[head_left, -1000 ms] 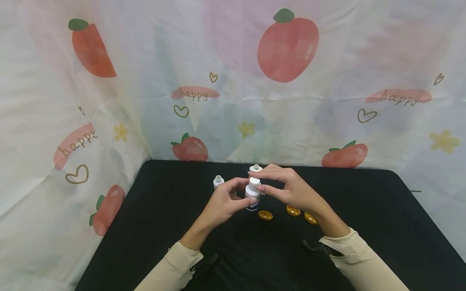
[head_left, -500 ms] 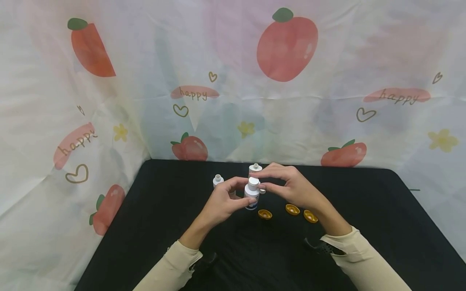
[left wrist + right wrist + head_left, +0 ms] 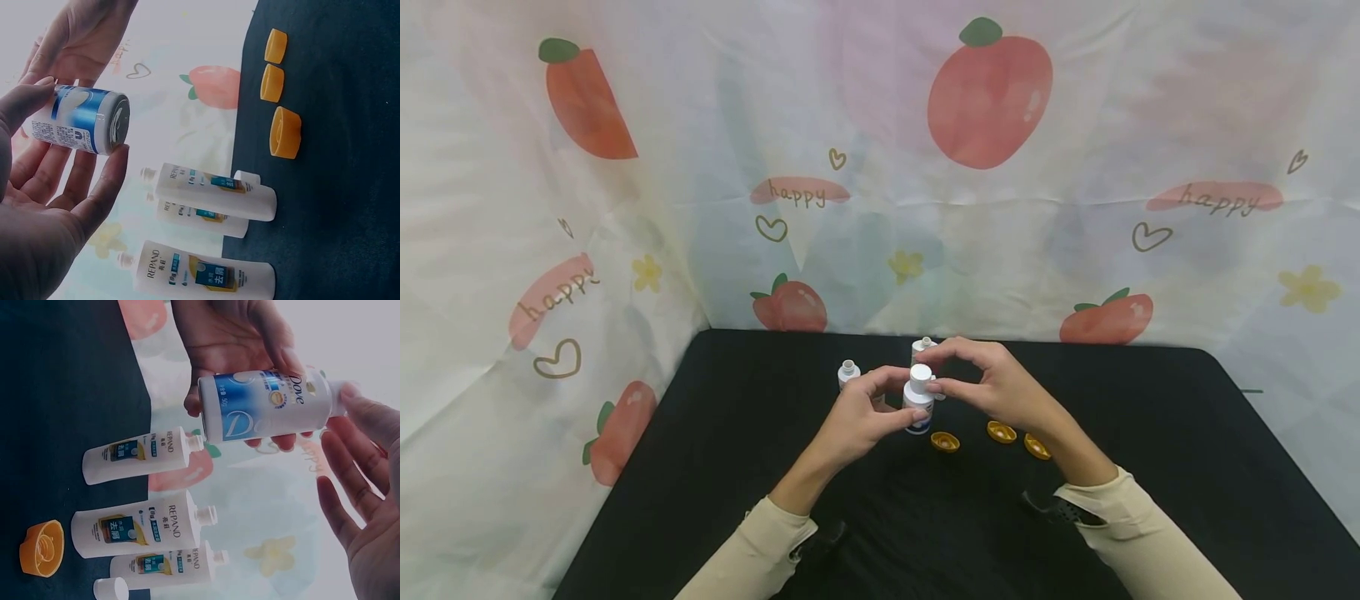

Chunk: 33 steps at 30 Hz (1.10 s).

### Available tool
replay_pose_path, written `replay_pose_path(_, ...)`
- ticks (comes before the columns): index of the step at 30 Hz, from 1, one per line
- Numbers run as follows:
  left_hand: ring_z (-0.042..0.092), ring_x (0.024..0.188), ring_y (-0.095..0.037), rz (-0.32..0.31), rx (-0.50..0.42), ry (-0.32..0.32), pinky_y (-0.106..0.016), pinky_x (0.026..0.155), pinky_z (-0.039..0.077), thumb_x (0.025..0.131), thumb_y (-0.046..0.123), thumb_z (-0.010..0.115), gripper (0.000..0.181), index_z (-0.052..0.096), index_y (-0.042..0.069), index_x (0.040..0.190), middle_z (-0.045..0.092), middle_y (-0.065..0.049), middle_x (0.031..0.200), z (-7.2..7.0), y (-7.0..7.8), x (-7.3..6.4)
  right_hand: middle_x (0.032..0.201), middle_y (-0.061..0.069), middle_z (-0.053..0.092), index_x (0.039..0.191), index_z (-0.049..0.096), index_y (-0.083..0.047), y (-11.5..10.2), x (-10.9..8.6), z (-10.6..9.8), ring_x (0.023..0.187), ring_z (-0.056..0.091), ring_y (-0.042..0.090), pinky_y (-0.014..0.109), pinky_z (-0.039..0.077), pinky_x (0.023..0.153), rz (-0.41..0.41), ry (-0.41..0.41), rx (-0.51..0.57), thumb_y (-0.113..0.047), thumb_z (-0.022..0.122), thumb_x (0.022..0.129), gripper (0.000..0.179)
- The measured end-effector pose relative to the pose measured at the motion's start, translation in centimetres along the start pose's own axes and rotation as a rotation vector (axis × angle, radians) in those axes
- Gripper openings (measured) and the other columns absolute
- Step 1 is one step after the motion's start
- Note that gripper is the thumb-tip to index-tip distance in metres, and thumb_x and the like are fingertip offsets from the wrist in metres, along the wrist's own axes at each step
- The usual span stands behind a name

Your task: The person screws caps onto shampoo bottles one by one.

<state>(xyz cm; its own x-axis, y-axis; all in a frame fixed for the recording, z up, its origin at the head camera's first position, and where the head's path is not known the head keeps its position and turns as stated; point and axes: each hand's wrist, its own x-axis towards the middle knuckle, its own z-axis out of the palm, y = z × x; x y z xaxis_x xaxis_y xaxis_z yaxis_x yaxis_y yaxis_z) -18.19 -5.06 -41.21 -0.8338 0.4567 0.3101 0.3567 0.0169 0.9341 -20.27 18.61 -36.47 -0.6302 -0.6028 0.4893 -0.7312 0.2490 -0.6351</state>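
Note:
My left hand grips a small white-and-blue Dove bottle round its body, with thumb and fingers on opposite sides. The bottle is raised above the table, upright in the head view. My right hand pinches the bottle's white cap between thumb and index finger. In the right wrist view the right thumb lies against the cap, and the other fingers spread below it. In the left wrist view the bottle's base faces the camera, while the cap end is hidden behind the left hand.
Several things stand on the black table: three white REPAND shampoo bottles with bare necks, one of them a bottle at the left. A loose white cap lies beside them. Three orange caps lie nearer the person. A printed curtain hangs behind.
My right index finger and thumb have shifted their hold about the cap, and the index finger is now more bent. The left hand and bottle stay nearly in place.

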Motion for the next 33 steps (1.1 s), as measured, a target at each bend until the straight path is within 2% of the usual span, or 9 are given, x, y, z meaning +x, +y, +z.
replay_pose_path(6, 0.068, 0.099, -0.021, -0.013, 0.010, 0.001, -0.035, 0.080, 0.060, 0.089, 0.008, 0.078, 0.040, 0.065, 0.007, 0.127, 0.069, -0.008, 0.119, 0.00, -0.02, -0.08, 0.122, -0.001, 0.071, 0.125, 0.071, -0.014, 0.27, 0.18, 0.35, 0.113, 0.063, 0.014, 0.024, 0.052, 0.094, -0.026, -0.002, 0.018, -0.001, 0.078, 0.087, 0.041)
replay_pose_path(11, 0.068, 0.100, -0.017, -0.018, 0.018, -0.007, -0.033, 0.081, 0.060, 0.090, 0.011, 0.078, 0.041, 0.065, 0.008, 0.128, 0.069, -0.007, 0.120, 0.06, -0.11, -0.11, 0.116, -0.002, 0.071, 0.121, 0.072, -0.015, 0.31, 0.34, 0.48, 0.106, 0.062, 0.013, 0.025, 0.052, 0.091, -0.042, -0.003, 0.021, -0.001, 0.079, 0.086, 0.039)
replay_pose_path(15, 0.068, 0.101, -0.016, -0.017, 0.022, -0.010, -0.033, 0.082, 0.060, 0.090, 0.012, 0.079, 0.042, 0.064, 0.010, 0.129, 0.069, -0.006, 0.120, 0.06, -0.18, -0.08, 0.113, -0.003, 0.071, 0.117, 0.072, -0.016, 0.30, 0.31, 0.55, 0.102, 0.062, 0.011, 0.023, 0.052, 0.089, -0.018, 0.007, 0.006, 0.000, 0.082, 0.083, 0.039)
replay_pose_path(20, 0.069, 0.102, -0.022, -0.018, 0.022, -0.006, -0.033, 0.082, 0.060, 0.089, 0.012, 0.079, 0.043, 0.065, 0.011, 0.129, 0.069, -0.006, 0.120, 0.00, -0.22, -0.04, 0.115, 0.002, 0.072, 0.118, 0.073, -0.012, 0.23, 0.12, 0.51, 0.106, 0.065, 0.014, 0.022, 0.053, 0.090, 0.012, 0.020, -0.003, 0.000, 0.083, 0.080, 0.041)
replay_pose_path(24, 0.068, 0.103, -0.029, -0.015, 0.012, 0.002, -0.034, 0.081, 0.060, 0.089, 0.011, 0.080, 0.042, 0.066, 0.011, 0.128, 0.070, -0.007, 0.119, -0.05, -0.32, -0.03, 0.117, -0.001, 0.072, 0.119, 0.073, -0.015, 0.12, -0.09, 0.26, 0.109, 0.065, 0.012, 0.023, 0.054, 0.090, 0.038, 0.013, -0.026, -0.002, 0.081, 0.083, 0.039)
replay_pose_path(29, 0.068, 0.102, -0.025, -0.013, 0.002, 0.005, -0.035, 0.081, 0.060, 0.087, 0.009, 0.081, 0.042, 0.066, 0.009, 0.127, 0.070, -0.007, 0.118, -0.13, -0.30, -0.04, 0.110, -0.007, 0.072, 0.117, 0.072, -0.021, 0.24, -0.28, -0.10, 0.100, 0.066, 0.011, 0.026, 0.056, 0.084, 0.057, 0.009, -0.010, -0.007, 0.078, 0.089, 0.033)
replay_pose_path(33, 0.067, 0.103, -0.031, -0.015, 0.001, 0.000, -0.033, 0.080, 0.060, 0.088, 0.009, 0.080, 0.041, 0.066, 0.009, 0.126, 0.069, -0.008, 0.119, -0.11, -0.31, -0.08, 0.107, -0.009, 0.072, 0.114, 0.072, -0.023, 0.35, -0.27, -0.16, 0.096, 0.066, 0.011, 0.028, 0.057, 0.081, 0.061, 0.010, 0.007, -0.008, 0.077, 0.090, 0.028)
